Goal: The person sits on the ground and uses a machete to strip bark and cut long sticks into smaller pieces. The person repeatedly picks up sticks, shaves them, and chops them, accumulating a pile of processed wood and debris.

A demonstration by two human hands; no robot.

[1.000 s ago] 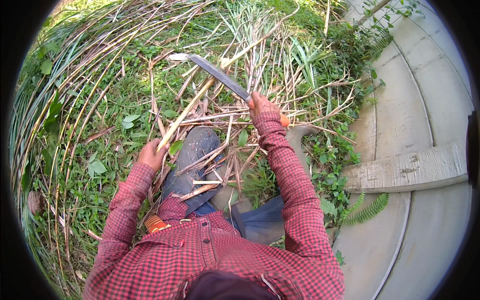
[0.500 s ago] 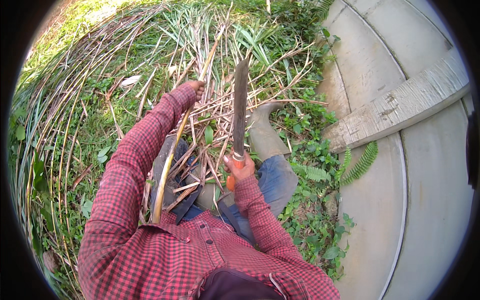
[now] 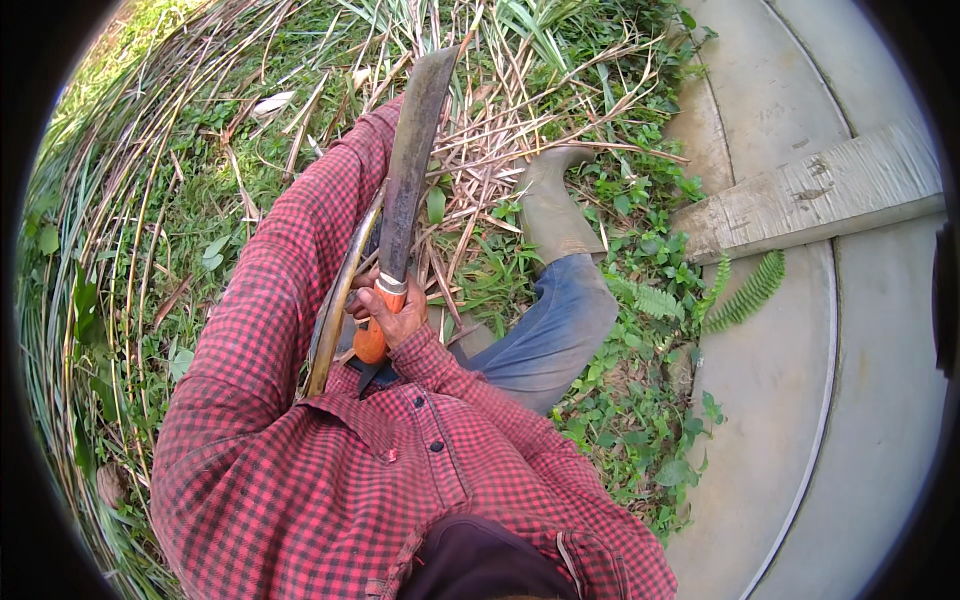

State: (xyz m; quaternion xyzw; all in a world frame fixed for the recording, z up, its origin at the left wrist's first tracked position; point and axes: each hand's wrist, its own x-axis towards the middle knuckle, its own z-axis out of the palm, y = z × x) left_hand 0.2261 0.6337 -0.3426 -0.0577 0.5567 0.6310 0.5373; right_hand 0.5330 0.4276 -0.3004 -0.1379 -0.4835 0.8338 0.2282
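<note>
My right hand point(image 3: 406, 318) is closed round the orange handle of a machete point(image 3: 412, 160) in front of my chest. The broad, dark blade points up and away, tilted a little to the right. Just left of the handle, a long yellowish-brown stalk point(image 3: 322, 350) slants from my shirt front up along the inside of my left sleeve point(image 3: 290, 240). The fingertips of my right hand are close to the stalk; whether they touch it I cannot tell. My left arm reaches far forward, and its hand is hidden behind the blade.
Dry cut stalks point(image 3: 490, 165) lie heaped ahead, by my boot point(image 3: 553, 200). Long leafy stems point(image 3: 120, 260) curve along the left over grass. To the right, a concrete surface point(image 3: 770, 370) carries a pale slanting beam point(image 3: 810, 195), with ferns point(image 3: 750, 295) beside it.
My right hand has brought the machete left, next to the stalk. My left arm has stretched farther forward, and its hand has passed behind the blade. The view has shifted slightly.
</note>
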